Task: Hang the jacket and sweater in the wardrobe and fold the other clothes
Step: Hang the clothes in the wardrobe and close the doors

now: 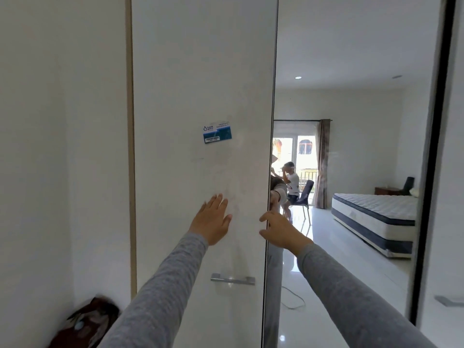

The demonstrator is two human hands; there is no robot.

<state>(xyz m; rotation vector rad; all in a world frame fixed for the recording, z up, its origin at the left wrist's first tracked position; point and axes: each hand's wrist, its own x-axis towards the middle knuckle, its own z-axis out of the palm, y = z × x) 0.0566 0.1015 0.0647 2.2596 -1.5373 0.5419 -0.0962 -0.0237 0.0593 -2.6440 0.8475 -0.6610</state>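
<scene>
A tall white wardrobe door (200, 84) fills the middle of the view, with a blue and white sticker (217, 132) on it and a metal bar handle (232, 280) lower down. My left hand (212, 219) lies flat against this door above the handle, fingers spread, holding nothing. My right hand (278, 231) is at the door's right edge, where it meets a mirrored panel (351, 146), with its fingers hooked on that edge. Both arms wear grey sleeves. No jacket, sweater or other clothes show, and the wardrobe's inside is hidden.
The mirrored panel reflects a room with a bed (374, 217), a curtained glass door and a person seated on a chair (292, 184). A brown bag-like bundle (88, 322) lies on the floor at lower left. Another white door with a handle (449, 301) stands at far right.
</scene>
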